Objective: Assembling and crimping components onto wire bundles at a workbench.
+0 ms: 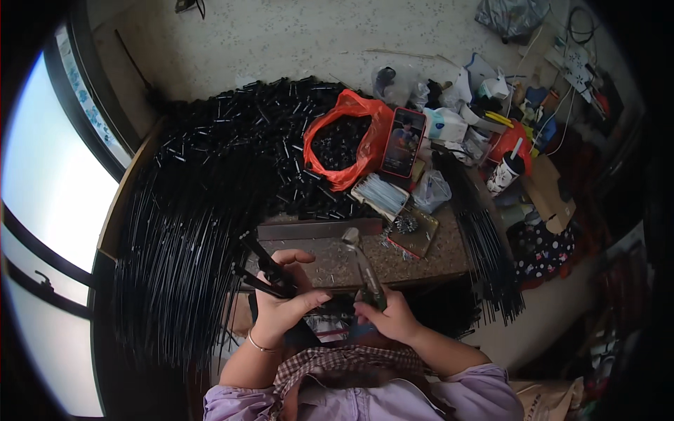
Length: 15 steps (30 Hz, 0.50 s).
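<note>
My left hand (pixel 286 300) is left of the middle, holding a few short black tube-like parts (pixel 264 266) that point away to the upper left. Its thumb and index finger stand apart, free of the parts. My right hand (pixel 390 317) is wrapped round the handles of pliers (pixel 365 265), whose metal jaws point up and away from me. The jaws are close to the table edge, with nothing clearly visible between them. Beyond both hands lies the speckled table top (pixel 414 268), strewn with small bits. A dark flat bar (pixel 309 230) lies across it.
A large heap of black parts (pixel 239 126) covers the far left, with long thin black rods (pixel 175 259) hanging over the near edge. An orange-red bag (pixel 382 130), a phone (pixel 404 144), a box of pale thin sticks (pixel 379 196) and small metal pieces (pixel 405 224) sit right. A patterned cup (pixel 504 174) stands farther right.
</note>
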Each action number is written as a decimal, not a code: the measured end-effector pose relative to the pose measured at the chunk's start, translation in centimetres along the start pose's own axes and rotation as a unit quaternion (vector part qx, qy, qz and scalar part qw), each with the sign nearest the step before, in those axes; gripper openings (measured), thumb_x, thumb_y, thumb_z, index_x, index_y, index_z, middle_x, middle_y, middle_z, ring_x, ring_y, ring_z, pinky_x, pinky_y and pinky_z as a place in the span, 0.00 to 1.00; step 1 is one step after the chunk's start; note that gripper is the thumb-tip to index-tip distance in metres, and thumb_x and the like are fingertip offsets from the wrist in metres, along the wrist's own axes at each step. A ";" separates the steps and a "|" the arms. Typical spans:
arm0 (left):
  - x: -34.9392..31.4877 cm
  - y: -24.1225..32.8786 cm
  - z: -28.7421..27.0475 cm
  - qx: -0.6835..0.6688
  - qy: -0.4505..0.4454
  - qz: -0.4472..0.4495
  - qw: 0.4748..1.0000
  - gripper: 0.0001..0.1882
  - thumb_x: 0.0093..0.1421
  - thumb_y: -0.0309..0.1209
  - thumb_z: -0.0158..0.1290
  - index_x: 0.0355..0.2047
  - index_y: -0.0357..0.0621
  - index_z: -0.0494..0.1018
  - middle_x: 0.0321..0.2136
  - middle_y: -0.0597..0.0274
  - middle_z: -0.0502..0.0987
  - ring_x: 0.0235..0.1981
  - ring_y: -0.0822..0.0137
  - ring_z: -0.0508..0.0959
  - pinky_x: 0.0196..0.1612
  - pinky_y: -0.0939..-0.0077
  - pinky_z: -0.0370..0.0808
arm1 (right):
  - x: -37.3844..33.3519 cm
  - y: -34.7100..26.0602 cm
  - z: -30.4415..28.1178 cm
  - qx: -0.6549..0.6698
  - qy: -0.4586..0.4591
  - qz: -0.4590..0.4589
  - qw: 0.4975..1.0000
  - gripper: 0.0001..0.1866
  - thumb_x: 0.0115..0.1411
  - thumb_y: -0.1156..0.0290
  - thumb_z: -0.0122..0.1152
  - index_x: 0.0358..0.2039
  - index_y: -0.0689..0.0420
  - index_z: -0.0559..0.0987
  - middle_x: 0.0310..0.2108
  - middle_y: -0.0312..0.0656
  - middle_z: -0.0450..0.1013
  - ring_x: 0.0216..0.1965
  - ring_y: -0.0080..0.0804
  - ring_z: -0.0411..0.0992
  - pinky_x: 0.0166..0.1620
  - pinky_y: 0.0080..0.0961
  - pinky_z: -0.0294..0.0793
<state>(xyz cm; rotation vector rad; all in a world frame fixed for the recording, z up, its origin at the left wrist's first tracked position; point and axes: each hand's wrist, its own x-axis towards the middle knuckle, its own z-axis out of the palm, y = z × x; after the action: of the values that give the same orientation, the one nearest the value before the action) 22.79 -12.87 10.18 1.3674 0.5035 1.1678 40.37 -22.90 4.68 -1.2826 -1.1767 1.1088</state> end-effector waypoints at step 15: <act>0.8 -2.4 0.1 0.039 -0.086 -0.008 0.995 0.28 0.36 0.25 0.67 0.37 0.35 0.64 0.14 0.70 0.66 0.14 0.80 0.64 0.18 0.88 0.56 | 8.9 7.6 -13.1 -0.632 0.186 -0.187 0.728 0.12 0.44 0.78 0.59 0.32 0.59 0.70 0.24 0.43 0.69 0.34 0.39 0.67 0.36 0.31 0.70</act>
<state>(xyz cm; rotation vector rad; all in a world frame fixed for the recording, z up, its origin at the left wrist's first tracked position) 24.03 -11.77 8.25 1.5135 0.4380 1.0157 54.64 -15.28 -2.18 -1.9620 -1.8100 -0.4693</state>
